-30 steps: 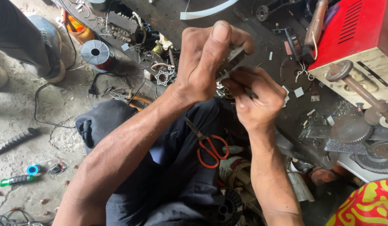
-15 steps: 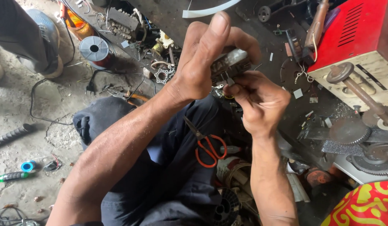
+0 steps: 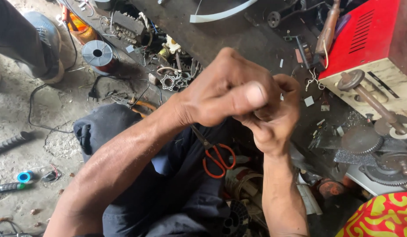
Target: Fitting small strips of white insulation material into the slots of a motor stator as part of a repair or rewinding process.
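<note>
Sitting low on the dirty floor [image 3: 19, 114], a person works with both hands up over a lap in dark trousers [image 3: 168, 188]. To the right stands a big red machine [image 3: 366, 39] with a rusty crank and toothed wheels below it. Orange-handled scissors [image 3: 216, 158] lie on the lap, points up and to the left. A spool of copper wire [image 3: 98, 55] stands by the far left edge of the floor. The left hand [image 3: 225, 94] is curled almost closed, thumb laid flat across the front. The right hand [image 3: 273, 118] is bunched tight just behind it — touching it. Something small sits between them, but it is hidden, so I cannot tell what it is or which way it points. I would guess it is light and fiddly — best pinched with fingertips.
</note>
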